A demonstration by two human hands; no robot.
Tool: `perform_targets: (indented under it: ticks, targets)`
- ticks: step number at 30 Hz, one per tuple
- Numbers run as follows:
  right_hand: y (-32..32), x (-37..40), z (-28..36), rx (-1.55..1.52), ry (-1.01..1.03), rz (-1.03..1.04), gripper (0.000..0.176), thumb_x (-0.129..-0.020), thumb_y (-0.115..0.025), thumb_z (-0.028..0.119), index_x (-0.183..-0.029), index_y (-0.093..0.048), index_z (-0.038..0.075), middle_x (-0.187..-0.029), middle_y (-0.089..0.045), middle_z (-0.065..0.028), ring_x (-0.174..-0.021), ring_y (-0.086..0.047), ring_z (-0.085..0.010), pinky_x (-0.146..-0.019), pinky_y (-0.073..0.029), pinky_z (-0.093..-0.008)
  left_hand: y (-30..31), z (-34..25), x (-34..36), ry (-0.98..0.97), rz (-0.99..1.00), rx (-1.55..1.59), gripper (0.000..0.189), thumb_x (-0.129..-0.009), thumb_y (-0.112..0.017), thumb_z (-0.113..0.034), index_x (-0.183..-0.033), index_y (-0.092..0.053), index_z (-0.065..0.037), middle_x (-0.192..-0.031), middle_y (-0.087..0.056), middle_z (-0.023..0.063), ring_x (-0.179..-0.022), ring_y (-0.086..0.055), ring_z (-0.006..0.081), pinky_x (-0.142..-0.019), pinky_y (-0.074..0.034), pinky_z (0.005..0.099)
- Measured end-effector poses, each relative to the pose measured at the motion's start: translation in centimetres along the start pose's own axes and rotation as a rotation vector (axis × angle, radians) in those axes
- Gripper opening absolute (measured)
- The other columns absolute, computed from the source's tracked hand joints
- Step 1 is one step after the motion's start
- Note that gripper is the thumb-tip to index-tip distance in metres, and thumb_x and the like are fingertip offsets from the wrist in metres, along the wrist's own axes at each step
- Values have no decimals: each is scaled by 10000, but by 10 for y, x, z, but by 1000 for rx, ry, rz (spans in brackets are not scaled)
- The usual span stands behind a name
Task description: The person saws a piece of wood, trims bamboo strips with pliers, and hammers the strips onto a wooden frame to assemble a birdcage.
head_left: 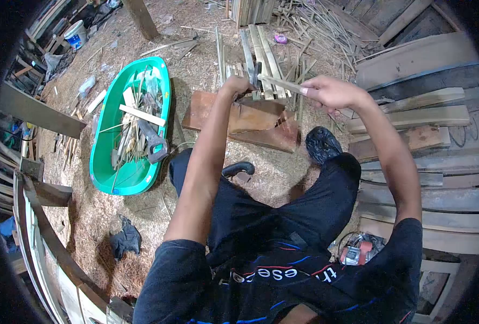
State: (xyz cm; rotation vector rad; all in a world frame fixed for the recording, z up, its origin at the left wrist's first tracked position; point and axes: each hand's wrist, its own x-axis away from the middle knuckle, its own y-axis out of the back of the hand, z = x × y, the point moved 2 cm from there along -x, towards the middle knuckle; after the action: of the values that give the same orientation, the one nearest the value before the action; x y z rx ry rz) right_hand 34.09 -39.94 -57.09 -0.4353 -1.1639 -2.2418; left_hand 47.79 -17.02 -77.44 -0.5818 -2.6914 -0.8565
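Note:
My right hand (pixel 331 93) is closed around the near end of a hammer, with its pale wooden handle (pixel 282 84) pointing left. A dark, upright head (pixel 257 74) shows at the handle's far end, close to my left hand. The fingers of my left hand (pixel 238 85) are bent and pressed together over the edge of a wooden block; what they hold, if anything, is hidden. Beneath both hands, short pale slats (pixel 269 93) lie beside the reddish-brown wooden block (pixel 255 117). Long pale strips (pixel 261 51) stretch away beyond them.
To the left stands a green tub (pixel 97 156) with wood scraps and a handsaw (pixel 154 143). Boards (pixel 412 119) are stacked along the right. A red power tool (pixel 356 252) sits near my right side. A pink tape measure (pixel 280 39) lies on the shavings-covered floor.

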Motion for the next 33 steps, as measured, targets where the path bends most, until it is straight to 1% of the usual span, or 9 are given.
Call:
perform_targets:
  ticks: [3,7,10,13,18,24,27,29,33]
  targets:
    - [2,-2,-2,33,9,27,339,-1007,-441,311,-1156,-574,37,-672,-493,-10,-445,-470,-91,-387,-396,-258,-1,1,-8,-137,-7,-182,248,-774,-640,-233,-821,-713,0,-708,-662,76,-572,-566,158,-526,-463,337]
    - [-4,9,8,54,-1,12,340,-1003,-445,282,-1187,-578,30,-686,-515,-36,-521,-517,-132,-478,-442,-301,-3,3,-6,-83,-43,-115,315,-774,-675,-312,-866,-715,-13,-746,-673,86,-634,-600,166,-601,-491,336]
    - [-28,-1,-19,238,348,-290,343,-991,-463,242,-1237,-564,26,-723,-556,-77,-647,-565,-179,-618,-470,-349,2,-2,-4,-96,-24,-255,360,-771,-699,-362,-912,-722,-32,-770,-681,85,-677,-617,175,-650,-502,334]
    - [-61,16,-25,14,351,-424,348,-976,-477,206,-1261,-547,18,-773,-599,-123,-746,-581,-223,-720,-461,-379,-7,20,-32,-63,-49,-280,346,-785,-690,-361,-962,-727,-66,-799,-693,81,-712,-631,180,-678,-508,330]
    - [-73,24,-30,80,291,-473,357,-975,-471,189,-1271,-529,-3,-794,-609,-184,-734,-591,-269,-718,-463,-376,-9,27,-38,-110,13,-157,291,-819,-644,-329,-991,-726,-110,-862,-706,91,-759,-652,201,-710,-517,324]
    - [-74,21,-34,67,310,-507,350,-972,-475,188,-1251,-530,-15,-769,-596,-221,-685,-593,-315,-689,-469,-395,-5,21,-41,-312,-6,-570,368,-757,-696,-442,-900,-741,-106,-804,-700,103,-729,-662,233,-694,-511,341]
    - [-77,28,-27,73,239,-498,347,-969,-475,183,-1246,-532,-19,-810,-610,-245,-730,-622,-331,-712,-477,-407,0,-3,-10,-90,76,-429,299,-822,-642,-356,-965,-736,-110,-888,-704,118,-795,-665,222,-732,-515,346]
    - [-79,28,-29,167,261,-401,350,-967,-477,176,-1248,-531,-25,-842,-624,-253,-777,-641,-338,-733,-480,-409,-5,17,-34,-215,76,-501,330,-836,-636,-375,-973,-730,-89,-892,-704,133,-798,-666,239,-737,-515,359]
    - [-94,26,-34,12,363,-643,363,-935,-475,134,-1237,-524,-61,-774,-607,-288,-720,-630,-408,-686,-474,-468,0,-4,-3,-120,37,-371,367,-863,-625,-393,-999,-722,-66,-911,-704,157,-799,-669,266,-754,-515,366]
